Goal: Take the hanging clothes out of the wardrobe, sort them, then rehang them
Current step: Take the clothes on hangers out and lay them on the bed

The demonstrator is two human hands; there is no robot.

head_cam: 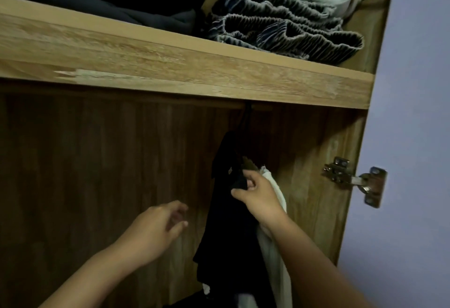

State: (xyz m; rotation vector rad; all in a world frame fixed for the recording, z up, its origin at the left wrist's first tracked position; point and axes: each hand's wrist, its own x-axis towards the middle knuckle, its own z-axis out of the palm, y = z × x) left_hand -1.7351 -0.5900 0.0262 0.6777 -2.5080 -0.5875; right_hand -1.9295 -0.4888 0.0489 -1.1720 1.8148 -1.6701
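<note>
Black top (226,222) in rt hand (258,194)

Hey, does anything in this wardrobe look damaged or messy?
Yes. The shelf's front edge has a pale chipped patch near its left end. On the shelf, a grey pleated garment lies crumpled, not folded, and hangs slightly over the edge.

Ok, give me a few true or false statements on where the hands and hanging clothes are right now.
1. The right hand pinches the black hanging garment. True.
2. The left hand grips the pale cream garment. False: it holds nothing, fingers loosely curled.
3. The cream garment hangs to the right of the black one. True.
4. The wooden shelf above is bare. False: folded clothes lie on it, including a grey pleated fabric.
</note>
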